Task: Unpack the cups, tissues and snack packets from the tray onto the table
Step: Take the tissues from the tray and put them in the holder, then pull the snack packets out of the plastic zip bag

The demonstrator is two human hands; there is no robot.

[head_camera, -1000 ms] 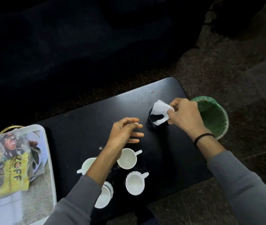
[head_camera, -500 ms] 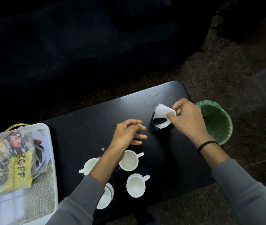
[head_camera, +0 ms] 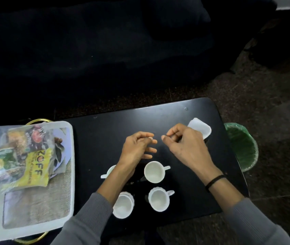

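Several white cups stand on the black table [head_camera: 105, 131]: one [head_camera: 154, 172] in the middle, one [head_camera: 159, 200] in front of it, one [head_camera: 123, 205] at the front left, and one [head_camera: 108, 172] partly hidden by my left forearm. A white tissue [head_camera: 200, 129] sticks up at the table's right; its dark holder is hidden behind my right hand. Snack packets [head_camera: 16, 152] in a clear bag lie on the white tray [head_camera: 68, 174] at the left. My left hand [head_camera: 138, 147] hovers empty beyond the cups with its fingers loosely apart. Close beside it, my right hand [head_camera: 184, 147] is curled and holds nothing.
A green-lined bin [head_camera: 243, 147] stands on the floor just off the table's right end. A dark sofa fills the space behind the table. The tray has gold handles [head_camera: 38, 120] and overhangs the table's left end.
My right hand has let go of the tissue and drawn left toward my left hand. The tissue stays at the right. The cups have not moved.
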